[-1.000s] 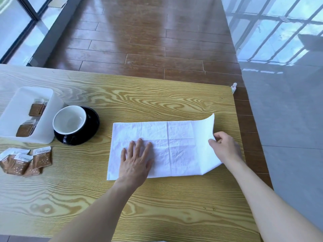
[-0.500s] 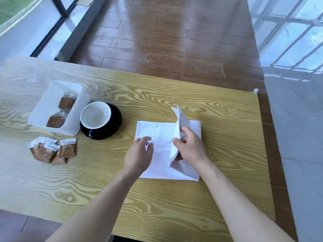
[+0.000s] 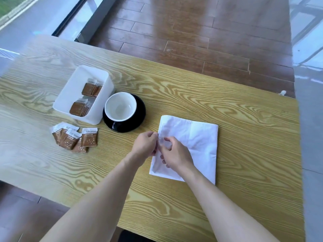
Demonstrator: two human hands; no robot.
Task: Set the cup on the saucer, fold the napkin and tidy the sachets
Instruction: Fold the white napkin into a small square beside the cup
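Pinching napkin (image 3: pixel 195 142) edge, both hands (image 3: pixel 162 149) curled

The wooden table (image 3: pixel 174 95) carried a white bin (image 3: pixel 70 95), a black saucer (image 3: pixel 139 116), a folded white napkin (image 3: pixel 197 137) and loose brown sachets (image 3: pixel 75 138) beside the bin.

Brown sachets (image 3: pixel 74 138) with white printed header strips, lettering too small to read, no other text
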